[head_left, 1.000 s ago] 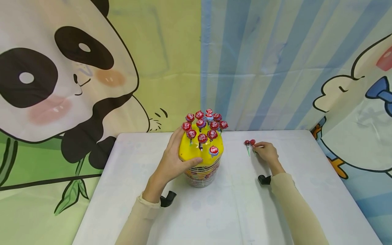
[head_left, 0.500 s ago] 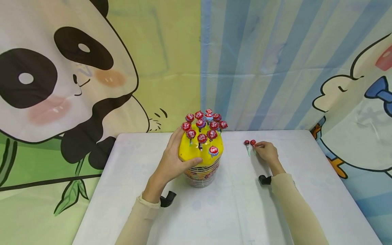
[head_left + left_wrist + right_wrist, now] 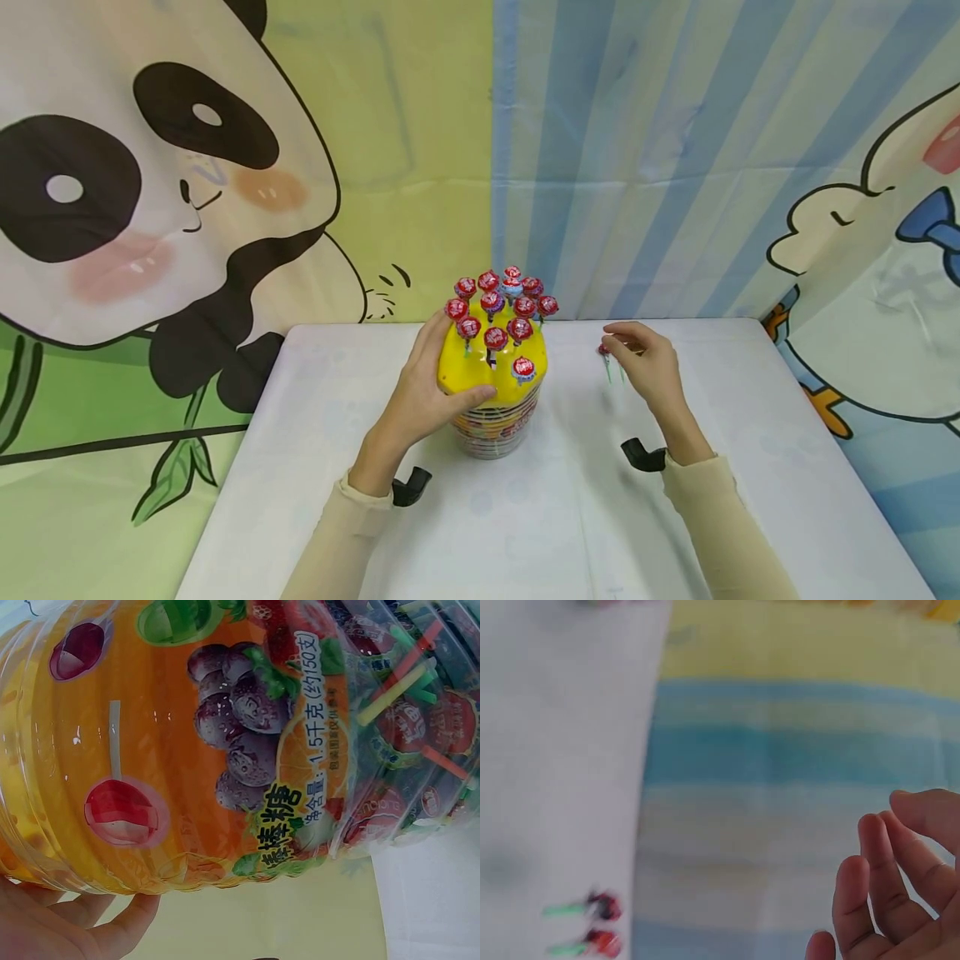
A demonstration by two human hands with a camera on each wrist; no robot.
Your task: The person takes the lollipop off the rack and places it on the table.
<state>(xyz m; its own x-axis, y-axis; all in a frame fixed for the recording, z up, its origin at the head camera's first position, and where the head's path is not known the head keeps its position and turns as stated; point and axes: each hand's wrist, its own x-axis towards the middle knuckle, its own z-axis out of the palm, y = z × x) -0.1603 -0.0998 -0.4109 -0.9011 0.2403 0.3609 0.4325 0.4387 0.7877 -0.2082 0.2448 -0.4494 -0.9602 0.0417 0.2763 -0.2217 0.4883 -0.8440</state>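
Left hand wraps the left side of the lollipop tub, fingers curled over its yellow lid, thumb on the lid's front rim; the tub stands upright mid-counter, nearer the far edge, with lollipops stuck upright in the lid. Right hand hovers above the counter right of the tub, fingers loosely spread and holding nothing. Two loose lollipops lie side by side on the counter just beside that hand, toward the far edge.

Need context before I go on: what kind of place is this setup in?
Probably a staged indoor tabletop set, not a shop: a white-covered table, cartoon panda and duck cloth backdrops close behind it, and one lollipop tub on it.
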